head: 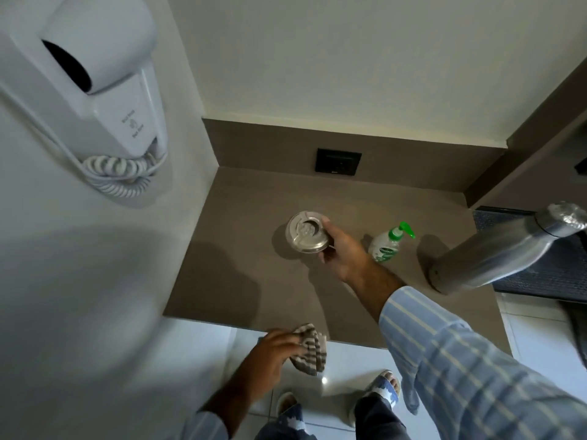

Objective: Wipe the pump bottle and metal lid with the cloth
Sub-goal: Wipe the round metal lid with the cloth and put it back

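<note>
Reaching out over the brown counter (241,281) with the right hand (341,249), fingers (326,224) clamping the right edge of the one metal lid (305,231): one fingertip pressing the far right rim, the thumb curling round the near right rim, the lid's round body lying out to the left of the hand. Lid sitting tilted near the middle of the counter, whether lifted off it or touching it not being clear. Standing just right of that hand, apart from the lid, one pump bottle (386,244), white with a green pump head pointing right. Hanging off the near edge of the counter, the left hand (273,352), fingers closing together on one striped cloth (309,349), bunched up and well apart from both lid and bottle. Counting further: one steel cylinder (495,252) at the right, one dark wall socket (338,161) at the far side, one white wall-mounted unit (85,77) with a coiled cord at the far left.
</note>
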`<state>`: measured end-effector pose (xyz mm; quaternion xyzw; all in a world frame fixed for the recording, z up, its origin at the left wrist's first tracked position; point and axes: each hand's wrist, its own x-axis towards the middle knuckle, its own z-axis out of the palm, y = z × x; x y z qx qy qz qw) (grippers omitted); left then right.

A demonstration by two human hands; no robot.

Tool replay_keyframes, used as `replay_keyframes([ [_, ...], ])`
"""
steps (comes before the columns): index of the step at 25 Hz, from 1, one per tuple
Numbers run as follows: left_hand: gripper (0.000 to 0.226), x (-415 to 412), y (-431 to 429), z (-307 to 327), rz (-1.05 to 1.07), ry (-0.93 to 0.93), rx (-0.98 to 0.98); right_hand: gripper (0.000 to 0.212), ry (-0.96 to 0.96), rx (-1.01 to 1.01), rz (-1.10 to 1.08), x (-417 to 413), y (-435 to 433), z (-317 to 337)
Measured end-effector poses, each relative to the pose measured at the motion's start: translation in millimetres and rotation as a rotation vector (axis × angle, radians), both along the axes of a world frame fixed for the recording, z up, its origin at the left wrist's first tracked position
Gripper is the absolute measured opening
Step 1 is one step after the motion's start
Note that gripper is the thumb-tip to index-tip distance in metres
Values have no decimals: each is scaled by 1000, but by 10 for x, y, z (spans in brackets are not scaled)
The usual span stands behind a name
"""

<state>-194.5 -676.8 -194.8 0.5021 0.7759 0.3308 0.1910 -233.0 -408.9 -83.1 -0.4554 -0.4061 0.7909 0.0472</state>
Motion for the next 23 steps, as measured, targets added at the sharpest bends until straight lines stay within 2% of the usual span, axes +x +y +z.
replay_keyframes([
  [3, 46, -132, -93, 166, 543, -269, 66, 7, -20, 160, 93, -79, -17, -291],
  [5, 43, -385, -62, 293, 789, -436, 126, 19, -62, 211, 89, -112, 43, -437],
  [8, 40, -662, 24, 461, 799, -517, 152, 31, -124, 218, 62, -161, 113, -590],
  [12, 43, -766, 146, 532, 783, -541, 171, 11, -196, 294, 131, -164, 111, -724],
  [14, 44, -800, 185, 509, 793, -575, 180, 26, -221, 320, 160, -181, 100, -759],
  [16, 44, -810, 199, 496, 791, -593, 175, 25, -240, 358, 182, -204, 101, -761],
  [17, 43, -817, 210, 500, 786, -598, 171, 23, -267, 414, 216, -221, 116, -757],
  [21, 41, -883, 273, 521, 760, -612, 199, 39, -448, 731, 488, -175, 157, -671],
  [23, 40, -924, 327, 568, 737, -614, 219, 45, -477, 872, 545, -140, 116, -519],
])
